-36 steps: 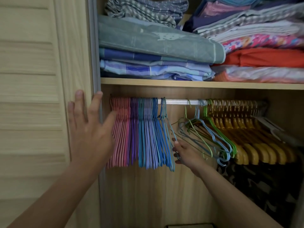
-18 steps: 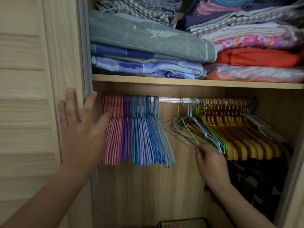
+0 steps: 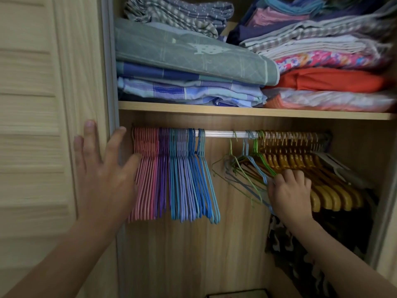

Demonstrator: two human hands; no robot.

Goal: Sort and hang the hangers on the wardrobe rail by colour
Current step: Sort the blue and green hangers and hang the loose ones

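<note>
- Two hands are up at the wardrobe: the left hand (image 3: 103,175) is spread flat, fingers straight, at the wardrobe's left edge, thumb touching the pink hangers (image 3: 145,175).
- One rail (image 3: 219,133) runs under the shelf (image 3: 236,110), and four colour blocks sit packed at its left end: pink, then purple hangers (image 3: 162,173), then a lilac-and-teal bunch (image 3: 180,179), then blue hangers (image 3: 204,179). They are too tightly stacked to count singly.
- One bare stretch of rail separates them from a loose tangle of unsorted wire hangers (image 3: 242,168): green, pale blue and grey, roughly five, tilted.
- The right hand (image 3: 289,190) curls its fingers round that tangle's lower right ends.
- Many yellow hangers (image 3: 326,190), well over a dozen, fill the rail's right end.
- Two stacks of folded linens (image 3: 193,67) rest on the shelf above.
</note>
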